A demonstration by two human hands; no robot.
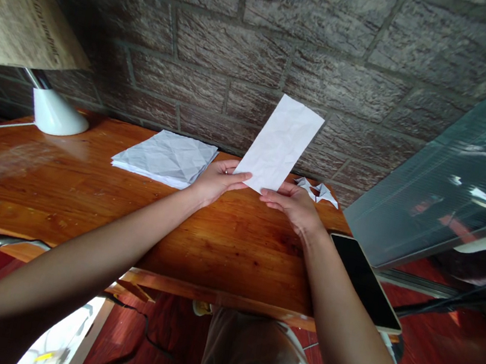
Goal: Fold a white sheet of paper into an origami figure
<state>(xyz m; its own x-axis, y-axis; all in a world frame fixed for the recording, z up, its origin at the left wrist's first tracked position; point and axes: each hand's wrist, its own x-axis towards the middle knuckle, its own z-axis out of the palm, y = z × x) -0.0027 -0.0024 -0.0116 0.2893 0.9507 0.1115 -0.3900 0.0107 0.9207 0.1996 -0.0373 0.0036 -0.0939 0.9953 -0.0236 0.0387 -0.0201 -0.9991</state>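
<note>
Both my hands hold a narrow white sheet of paper (281, 145), folded or cut to a long rectangle, tilted up above the table. My left hand (218, 182) pinches its lower left corner, thumb on the front face. At the lower right corner, my right hand (292, 204) grips with the thumb in front and the fingers partly hidden behind. Left of my left hand lies a stack of creased white paper (167, 157). Just beyond my right hand are small folded white paper pieces (327, 195), partly hidden by it.
The wooden table (224, 246) stands against a brick wall (225, 57). A white lamp (59, 113) with a printed shade is at the left. A tablet (362, 282) with a dark screen sits at the right edge, near a glass panel (437, 168).
</note>
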